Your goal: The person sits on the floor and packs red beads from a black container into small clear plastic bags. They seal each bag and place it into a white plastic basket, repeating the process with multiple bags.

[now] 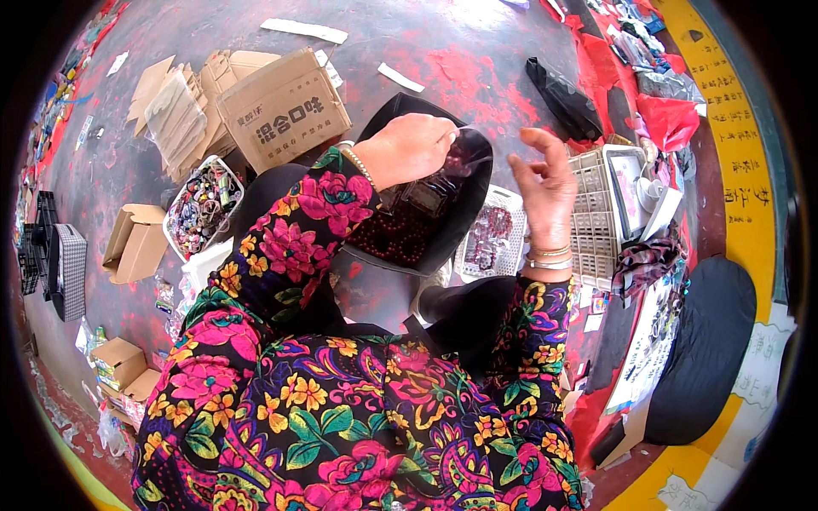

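Note:
My left hand (411, 152) is closed above a black bin-like container (375, 247), fingertips pinched together. A thin clear strip, possibly plastic, shows beside those fingertips; what they hold I cannot make out. Inside the container lie dark red beads (400, 237) and small clear packets (426, 198). To the right of the container, my right hand (547, 183) is raised with thumb and fingers apart and nothing visible between them. A white basket (509, 271) holding strings of reddish beads stands just below that hand, next to the container.
Cardboard boxes (285, 111) lean at the upper left. A white basket of mixed trinkets (204, 204) stands left of my knees, near an open carton (136, 243). Crates (594, 217) stand at right, beside a black oval cushion-like thing (703, 349). A black bag (562, 98) lies beyond.

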`<state>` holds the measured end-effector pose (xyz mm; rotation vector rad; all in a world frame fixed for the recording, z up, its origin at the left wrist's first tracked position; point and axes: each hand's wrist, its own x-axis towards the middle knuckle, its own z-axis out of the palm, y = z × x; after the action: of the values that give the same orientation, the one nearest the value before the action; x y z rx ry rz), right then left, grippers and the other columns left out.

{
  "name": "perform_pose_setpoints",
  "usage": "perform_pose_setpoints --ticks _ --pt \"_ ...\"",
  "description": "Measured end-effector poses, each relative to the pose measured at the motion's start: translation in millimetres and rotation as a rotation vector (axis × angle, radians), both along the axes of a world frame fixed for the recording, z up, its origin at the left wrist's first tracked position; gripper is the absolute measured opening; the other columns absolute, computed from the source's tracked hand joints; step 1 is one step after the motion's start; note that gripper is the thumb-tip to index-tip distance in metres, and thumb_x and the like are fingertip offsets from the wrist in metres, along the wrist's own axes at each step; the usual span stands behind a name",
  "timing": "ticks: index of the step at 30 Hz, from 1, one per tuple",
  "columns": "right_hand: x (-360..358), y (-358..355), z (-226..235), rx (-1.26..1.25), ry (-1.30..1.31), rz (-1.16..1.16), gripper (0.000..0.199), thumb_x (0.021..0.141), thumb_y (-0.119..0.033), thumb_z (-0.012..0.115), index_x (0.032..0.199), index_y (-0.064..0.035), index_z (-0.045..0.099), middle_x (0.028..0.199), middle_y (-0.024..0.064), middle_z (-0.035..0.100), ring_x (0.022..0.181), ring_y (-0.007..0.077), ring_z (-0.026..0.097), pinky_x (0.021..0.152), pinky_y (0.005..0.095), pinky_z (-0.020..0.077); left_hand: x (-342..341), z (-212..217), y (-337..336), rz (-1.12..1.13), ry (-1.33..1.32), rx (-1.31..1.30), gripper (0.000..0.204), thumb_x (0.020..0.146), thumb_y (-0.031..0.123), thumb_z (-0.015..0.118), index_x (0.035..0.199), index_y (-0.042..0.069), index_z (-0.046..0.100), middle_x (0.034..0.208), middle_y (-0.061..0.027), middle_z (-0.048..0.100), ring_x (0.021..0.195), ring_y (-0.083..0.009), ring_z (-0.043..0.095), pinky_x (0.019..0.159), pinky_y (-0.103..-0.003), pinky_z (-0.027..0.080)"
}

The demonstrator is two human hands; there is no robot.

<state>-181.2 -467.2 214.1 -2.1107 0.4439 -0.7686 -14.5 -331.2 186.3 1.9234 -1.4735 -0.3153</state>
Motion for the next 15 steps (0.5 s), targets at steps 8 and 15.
perform_pose_setpoints --ticks 8,15 --pt "-6 -10 0 0.568 0.149 0.418 0.081 0.066 -0.022 0.078 0.134 -0.0037 0.035 0.131 0.0123 0.045 0.125 0.0211 0.037 0.104 0.0354 0.0250 6 31 12 -0.010 0.778 0.058 0.034 0.093 0.024 0.043 0.110 -0.001 0.058 0.089 -0.0113 0.065 0.066 -0.0133 0.059 0.048 -0.023 0.047" --pt "7 2 -17 0.686 0.227 0.441 0.023 0.086 -0.011 0.060 0.105 0.0010 0.061 0.094 0.0029 0.064 0.086 0.0094 0.059 0.072 0.0202 0.0450 4 44 21 -0.027 1.034 0.035 0.038 0.093 0.033 0.046 0.106 0.000 0.058 0.089 -0.0105 0.065 0.082 -0.0158 0.066 0.046 -0.020 0.042"
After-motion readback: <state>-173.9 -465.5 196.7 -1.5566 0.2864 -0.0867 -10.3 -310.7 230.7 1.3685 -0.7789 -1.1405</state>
